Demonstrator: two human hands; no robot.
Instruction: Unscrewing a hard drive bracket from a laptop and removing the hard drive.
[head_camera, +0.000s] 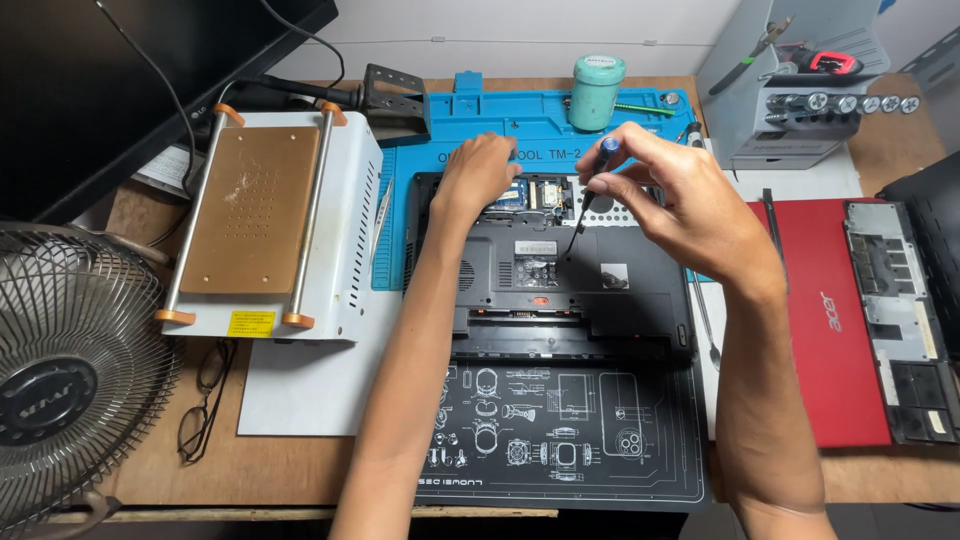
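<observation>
A black laptop (600, 295) lies upside down on a blue work mat (520, 115), with a compartment open near its far edge. My left hand (478, 172) rests on that open compartment, fingers curled over the parts inside. My right hand (680, 195) holds a thin screwdriver (590, 195) with a blue cap, its tip angled down onto the laptop's underside near the middle.
A white heating plate with a copper top (262, 215) stands at the left, a fan (70, 375) beyond it. A red laptop (835, 320) lies at the right. A grey tool rack (800, 95) and a green jar (598, 92) stand at the back. Glasses (205, 400) lie by a black diagram mat (560, 430).
</observation>
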